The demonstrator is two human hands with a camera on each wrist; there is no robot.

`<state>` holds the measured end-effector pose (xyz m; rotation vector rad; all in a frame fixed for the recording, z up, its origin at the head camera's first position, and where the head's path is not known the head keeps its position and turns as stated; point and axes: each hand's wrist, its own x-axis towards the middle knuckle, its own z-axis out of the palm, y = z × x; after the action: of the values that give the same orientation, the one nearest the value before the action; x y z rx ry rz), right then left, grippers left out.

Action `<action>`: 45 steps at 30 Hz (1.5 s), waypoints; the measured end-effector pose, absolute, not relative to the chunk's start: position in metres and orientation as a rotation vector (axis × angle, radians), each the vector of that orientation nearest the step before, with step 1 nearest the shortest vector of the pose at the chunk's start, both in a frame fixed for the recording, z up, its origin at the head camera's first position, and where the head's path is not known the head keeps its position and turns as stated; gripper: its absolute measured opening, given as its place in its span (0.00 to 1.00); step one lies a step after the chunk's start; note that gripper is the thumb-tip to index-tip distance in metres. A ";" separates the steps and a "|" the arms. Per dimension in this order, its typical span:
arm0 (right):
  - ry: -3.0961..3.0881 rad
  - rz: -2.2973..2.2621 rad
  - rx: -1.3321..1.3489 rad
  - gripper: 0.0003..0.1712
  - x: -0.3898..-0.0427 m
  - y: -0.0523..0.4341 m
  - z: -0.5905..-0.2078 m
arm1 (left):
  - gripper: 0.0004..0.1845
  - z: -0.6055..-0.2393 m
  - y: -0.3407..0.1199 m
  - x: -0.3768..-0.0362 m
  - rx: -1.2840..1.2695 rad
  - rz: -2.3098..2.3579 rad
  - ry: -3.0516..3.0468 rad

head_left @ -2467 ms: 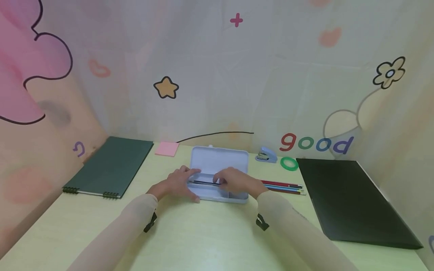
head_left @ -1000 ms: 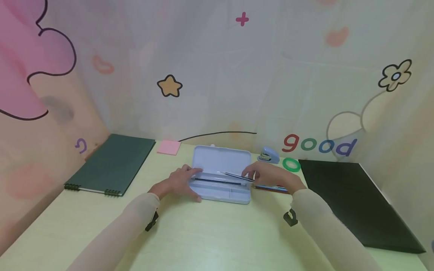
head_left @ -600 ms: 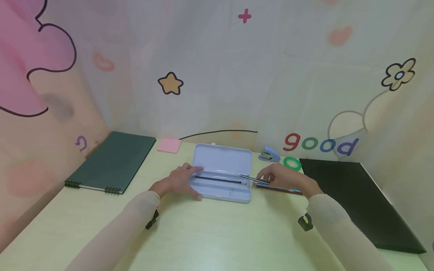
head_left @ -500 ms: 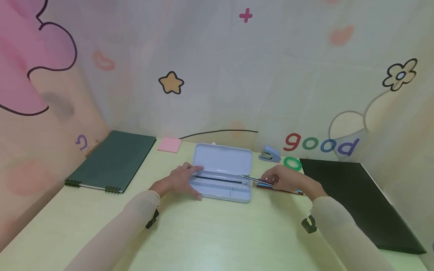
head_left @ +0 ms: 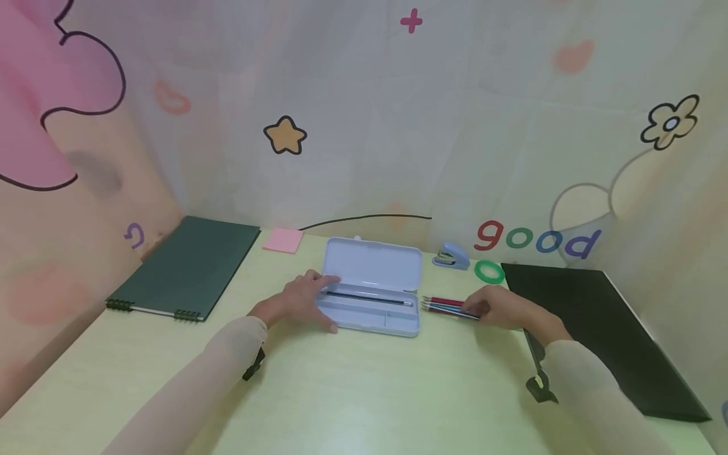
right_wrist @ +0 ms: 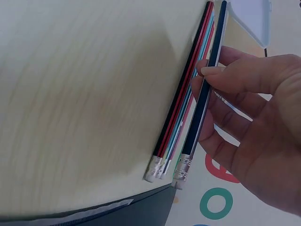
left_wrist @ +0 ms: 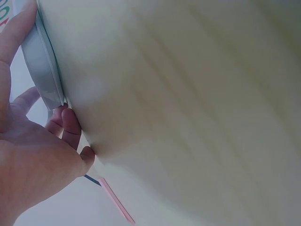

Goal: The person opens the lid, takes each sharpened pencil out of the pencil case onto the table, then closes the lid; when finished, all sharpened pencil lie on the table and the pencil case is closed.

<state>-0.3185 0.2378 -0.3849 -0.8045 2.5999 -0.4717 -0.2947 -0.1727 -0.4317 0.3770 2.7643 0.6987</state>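
Right forearm reaches in across the black folder's (head_left: 597,341) left edge; a low sleeve could drag it. Right hand (head_left: 493,308) pinches a dark pencil (right_wrist: 193,127) between thumb and fingertips, just beside the pencil row (right_wrist: 181,94) on the bench (head_left: 364,392), right of the open pencil case (head_left: 372,262). Touching the row or not, can't tell. Likely slip: released at a slant, it rolls off or knocks the row apart.

Left hand (head_left: 298,300) holds the case's left end, thumb along the front edge, index finger back at the lid, forearm slanting in from lower left. Too hard a push could skew the case and roll the inside pencil (head_left: 370,298). Farther back, the green tape ring (head_left: 489,272) could get bumped by an overreach; stapler (head_left: 452,256) less likely.
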 end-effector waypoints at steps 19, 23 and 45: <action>2.700 -0.495 -0.723 0.18 -0.314 0.242 -0.402 | 0.55 -0.436 -0.174 -0.298 0.406 0.669 2.775; 2.749 -0.484 -0.709 0.19 -0.313 0.243 -0.405 | 0.55 -0.437 -0.173 -0.299 0.412 0.666 2.780; 2.799 -0.516 -0.638 0.29 -0.319 0.244 -0.408 | 0.54 -0.434 -0.174 -0.297 0.415 0.671 2.778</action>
<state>-0.3188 0.2442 -0.4083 -0.6382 2.7992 -0.5160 -0.2974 -0.1743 -0.4340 0.4146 2.7776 0.6710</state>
